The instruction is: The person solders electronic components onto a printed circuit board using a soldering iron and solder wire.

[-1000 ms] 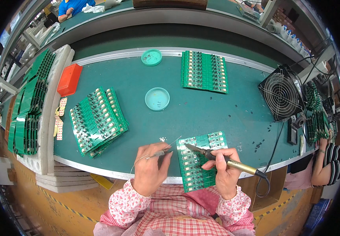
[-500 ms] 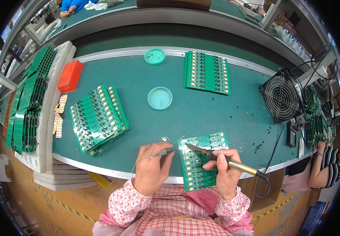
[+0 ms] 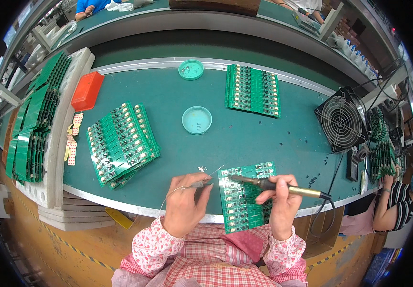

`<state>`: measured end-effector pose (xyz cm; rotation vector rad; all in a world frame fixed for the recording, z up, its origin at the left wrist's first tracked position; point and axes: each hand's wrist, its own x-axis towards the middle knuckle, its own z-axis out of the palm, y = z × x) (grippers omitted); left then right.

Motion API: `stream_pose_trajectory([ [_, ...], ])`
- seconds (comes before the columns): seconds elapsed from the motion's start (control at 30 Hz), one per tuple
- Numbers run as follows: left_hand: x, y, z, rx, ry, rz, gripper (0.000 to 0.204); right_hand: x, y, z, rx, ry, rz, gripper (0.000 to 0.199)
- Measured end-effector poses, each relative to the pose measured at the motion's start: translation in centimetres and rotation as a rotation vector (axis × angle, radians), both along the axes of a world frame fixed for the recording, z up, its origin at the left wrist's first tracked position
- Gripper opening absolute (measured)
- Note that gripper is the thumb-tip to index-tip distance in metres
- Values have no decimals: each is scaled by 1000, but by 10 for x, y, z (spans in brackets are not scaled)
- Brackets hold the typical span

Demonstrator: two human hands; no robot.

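Workbench [image 3: 134, 86], fan [image 3: 341, 120] right of circuit board [image 3: 242, 204]

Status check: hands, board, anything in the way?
Left hand holding wire; right hand gripping iron. Board under iron, contact unclear. Black bits scattered right of board, none seen blocking iron.

Left hand [image 3: 183, 203] and right hand [image 3: 284, 203] stood well apart, both gripping.
From where I watched, the left showed its back, fingers bent and thumb straight; the right curled in a pen-like grip, fingertips leftward. Both forearms [image 3: 154, 245] reached forward.
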<state>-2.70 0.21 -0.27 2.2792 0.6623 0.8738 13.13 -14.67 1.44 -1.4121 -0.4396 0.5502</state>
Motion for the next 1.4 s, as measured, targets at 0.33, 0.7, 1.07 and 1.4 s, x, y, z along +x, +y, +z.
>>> stream_pose_trajectory([
  [0.33, -18, 5, 9, -86, 17, 60, 20, -1, -22, -4, -15, -104, -95, 26],
  [0.7, -25, 4, 5, -86, 48, 41, 18, -10, -40, -29, 102, -251, -391, 31],
  [1.07, -21, 0, 3, 4, 44, 63, 19, -9, -42, -33, 107, -264, -361, 29],
  [1.4, -19, 0, 1, 83, 29, 50, 25, -11, -41, -31, 112, -245, -351, 28],
])
